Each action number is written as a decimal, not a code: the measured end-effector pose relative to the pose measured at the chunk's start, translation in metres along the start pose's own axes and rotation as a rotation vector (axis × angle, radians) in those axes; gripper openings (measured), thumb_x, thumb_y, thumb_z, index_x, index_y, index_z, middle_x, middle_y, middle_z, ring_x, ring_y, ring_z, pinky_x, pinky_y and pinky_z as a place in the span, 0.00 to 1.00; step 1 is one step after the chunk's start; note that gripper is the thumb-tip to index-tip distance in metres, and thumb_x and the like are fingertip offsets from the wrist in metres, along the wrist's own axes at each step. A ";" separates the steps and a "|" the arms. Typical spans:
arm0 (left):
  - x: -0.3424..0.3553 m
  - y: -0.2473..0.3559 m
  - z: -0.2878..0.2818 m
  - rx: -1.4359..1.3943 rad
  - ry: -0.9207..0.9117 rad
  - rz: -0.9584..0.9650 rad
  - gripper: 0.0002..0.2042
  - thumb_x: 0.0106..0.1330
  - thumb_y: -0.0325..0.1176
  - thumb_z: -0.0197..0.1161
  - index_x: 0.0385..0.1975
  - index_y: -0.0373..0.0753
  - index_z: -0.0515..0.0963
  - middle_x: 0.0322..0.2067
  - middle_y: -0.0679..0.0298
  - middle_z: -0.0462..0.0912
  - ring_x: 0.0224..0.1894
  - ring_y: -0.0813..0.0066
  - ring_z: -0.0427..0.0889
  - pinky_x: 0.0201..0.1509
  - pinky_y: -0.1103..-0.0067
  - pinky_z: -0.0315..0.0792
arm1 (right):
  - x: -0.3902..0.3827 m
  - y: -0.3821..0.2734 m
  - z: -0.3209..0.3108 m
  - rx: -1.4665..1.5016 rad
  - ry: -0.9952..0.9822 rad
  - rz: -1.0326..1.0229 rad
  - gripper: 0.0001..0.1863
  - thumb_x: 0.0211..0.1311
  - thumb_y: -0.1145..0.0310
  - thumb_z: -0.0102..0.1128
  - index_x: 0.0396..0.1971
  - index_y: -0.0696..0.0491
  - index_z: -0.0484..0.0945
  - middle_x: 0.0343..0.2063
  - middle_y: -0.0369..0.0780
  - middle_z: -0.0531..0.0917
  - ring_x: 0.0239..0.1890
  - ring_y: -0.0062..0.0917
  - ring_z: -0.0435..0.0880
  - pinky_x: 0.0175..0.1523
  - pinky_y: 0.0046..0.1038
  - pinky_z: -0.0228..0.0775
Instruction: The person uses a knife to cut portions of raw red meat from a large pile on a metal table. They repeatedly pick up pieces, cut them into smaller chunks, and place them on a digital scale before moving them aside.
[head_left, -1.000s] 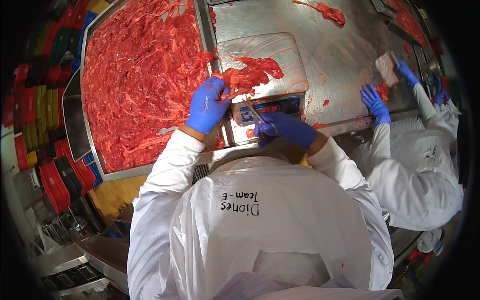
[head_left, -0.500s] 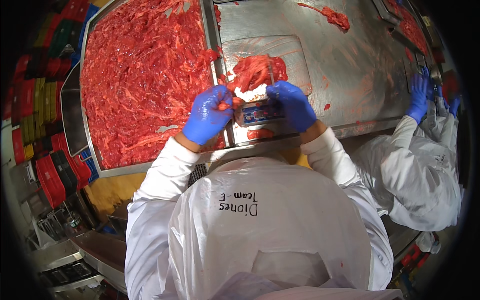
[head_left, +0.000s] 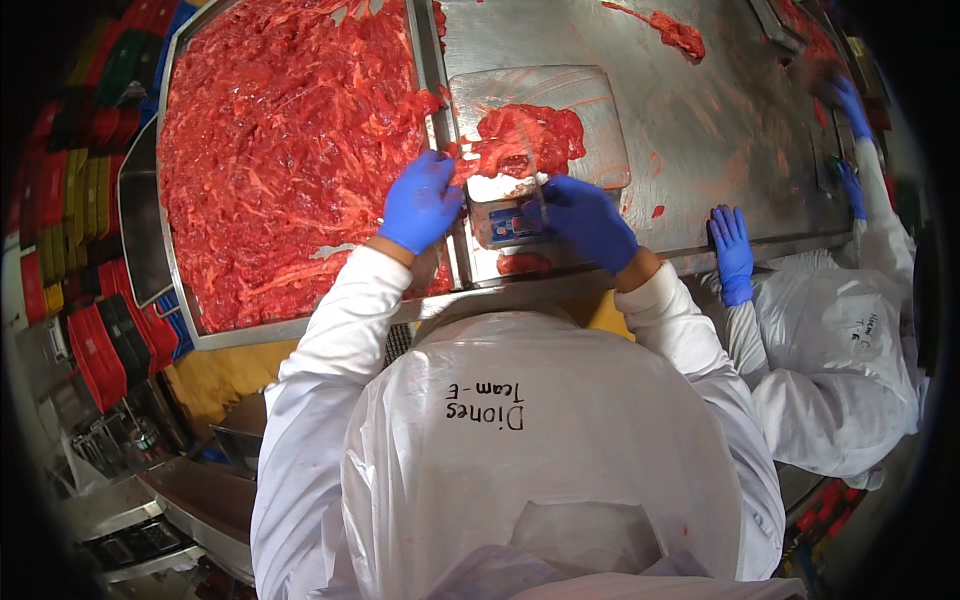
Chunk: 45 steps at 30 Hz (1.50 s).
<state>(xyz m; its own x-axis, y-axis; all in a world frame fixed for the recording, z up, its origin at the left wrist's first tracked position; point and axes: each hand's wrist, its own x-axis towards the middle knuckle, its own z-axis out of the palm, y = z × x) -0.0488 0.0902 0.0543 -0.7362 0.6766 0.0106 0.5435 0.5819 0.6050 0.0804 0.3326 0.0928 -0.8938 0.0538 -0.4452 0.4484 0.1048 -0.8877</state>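
My left hand (head_left: 422, 205), in a blue glove, is closed at the left end of a piece of raw red meat (head_left: 535, 135). That meat lies on a flat square metal plate (head_left: 595, 100), beside a patch of bright glare. My right hand (head_left: 592, 222), also gloved in blue, has its fingers curled at the near edge of the meat. A thin, narrow, blade-like thing stands out from those fingers over the meat; its kind is unclear. Just left of the right hand sits a blue panel (head_left: 508, 226) with a small display, partly covered by the fingers.
A large metal tray (head_left: 225, 344) full of raw meat (head_left: 290, 160) stands at the left. Meat scraps (head_left: 678, 35) lie on the metal table (head_left: 720, 140). To the right a co-worker's gloved hand (head_left: 733, 255) rests at the table edge. Stacked crates (head_left: 100, 355) stand far left.
My left hand has moved slightly up, and the loose meat at its fingers no longer shows there. My right hand has shifted slightly down. The co-worker's hands have moved apart.
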 end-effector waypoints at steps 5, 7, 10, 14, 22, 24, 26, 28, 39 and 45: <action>-0.019 -0.008 -0.023 -0.240 -0.067 0.116 0.09 0.63 0.29 0.61 0.41 0.36 0.80 0.41 0.51 0.81 0.41 0.49 0.81 0.47 0.62 0.76 | -0.035 0.004 -0.020 0.393 -0.380 0.130 0.15 0.70 0.59 0.66 0.44 0.57 0.81 0.35 0.36 0.85 0.33 0.19 0.83 0.41 0.25 0.78; -0.018 -0.001 -0.031 -0.445 -0.207 0.128 0.09 0.62 0.26 0.61 0.41 0.34 0.79 0.37 0.51 0.80 0.42 0.50 0.80 0.47 0.63 0.76 | -0.036 0.011 -0.013 0.650 -0.437 0.191 0.16 0.70 0.59 0.66 0.44 0.57 0.81 0.33 0.36 0.85 0.33 0.19 0.83 0.41 0.24 0.77; -0.027 0.025 -0.025 -0.286 -0.168 0.379 0.09 0.61 0.30 0.64 0.39 0.36 0.81 0.38 0.50 0.82 0.41 0.48 0.81 0.46 0.61 0.76 | -0.014 0.008 0.017 0.626 -0.309 0.273 0.16 0.69 0.58 0.68 0.41 0.58 0.81 0.30 0.36 0.84 0.31 0.19 0.83 0.38 0.23 0.77; -0.029 0.030 -0.019 -0.162 -0.193 0.316 0.10 0.54 0.30 0.68 0.35 0.37 0.80 0.34 0.51 0.82 0.40 0.49 0.82 0.44 0.62 0.78 | 0.022 -0.008 0.035 0.399 -0.268 0.167 0.18 0.65 0.55 0.72 0.33 0.57 0.81 0.25 0.37 0.83 0.25 0.19 0.82 0.33 0.23 0.76; -0.033 0.021 -0.024 -0.059 -0.167 0.347 0.10 0.55 0.31 0.69 0.36 0.37 0.81 0.37 0.52 0.83 0.40 0.51 0.84 0.44 0.63 0.79 | 0.032 -0.041 0.043 0.075 -0.239 0.134 0.18 0.72 0.53 0.62 0.32 0.54 0.81 0.25 0.33 0.81 0.25 0.16 0.79 0.34 0.22 0.73; -0.032 0.017 -0.036 -0.130 -0.243 0.283 0.10 0.59 0.32 0.69 0.37 0.36 0.81 0.37 0.55 0.84 0.40 0.57 0.85 0.44 0.66 0.79 | 0.029 -0.049 0.035 -0.218 -0.306 0.028 0.17 0.72 0.54 0.62 0.35 0.55 0.81 0.26 0.34 0.82 0.27 0.16 0.80 0.36 0.21 0.74; -0.032 0.018 -0.059 -0.577 -0.327 -0.093 0.08 0.62 0.30 0.67 0.38 0.35 0.81 0.36 0.60 0.84 0.38 0.65 0.85 0.43 0.70 0.79 | 0.024 -0.039 0.023 -0.142 -0.336 0.057 0.16 0.72 0.55 0.62 0.37 0.55 0.82 0.28 0.34 0.82 0.29 0.17 0.81 0.37 0.21 0.74; -0.035 0.000 -0.075 -0.743 -0.350 -0.266 0.07 0.65 0.29 0.65 0.39 0.34 0.82 0.35 0.64 0.84 0.38 0.72 0.83 0.42 0.72 0.77 | 0.009 -0.002 0.014 0.306 -0.346 0.206 0.16 0.72 0.55 0.62 0.38 0.55 0.82 0.30 0.34 0.83 0.31 0.18 0.82 0.39 0.22 0.76; -0.049 0.012 -0.035 -0.082 -0.042 0.462 0.12 0.58 0.27 0.66 0.42 0.34 0.82 0.38 0.49 0.83 0.38 0.49 0.84 0.42 0.66 0.78 | 0.039 -0.044 0.034 0.508 -0.299 0.161 0.23 0.68 0.44 0.65 0.39 0.52 0.78 0.30 0.37 0.83 0.29 0.21 0.83 0.38 0.26 0.78; -0.035 0.021 -0.045 -0.083 -0.227 0.252 0.09 0.54 0.29 0.67 0.34 0.36 0.79 0.32 0.50 0.80 0.37 0.45 0.81 0.40 0.61 0.77 | 0.061 -0.056 0.056 0.416 -0.210 0.183 0.26 0.67 0.41 0.65 0.38 0.53 0.77 0.29 0.38 0.83 0.27 0.21 0.82 0.36 0.24 0.76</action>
<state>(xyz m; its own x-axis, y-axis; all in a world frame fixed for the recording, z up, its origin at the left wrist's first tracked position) -0.0300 0.0589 0.1029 -0.4696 0.8829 -0.0039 0.6553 0.3515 0.6686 0.0009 0.2744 0.1094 -0.8009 -0.1707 -0.5739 0.5973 -0.2947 -0.7459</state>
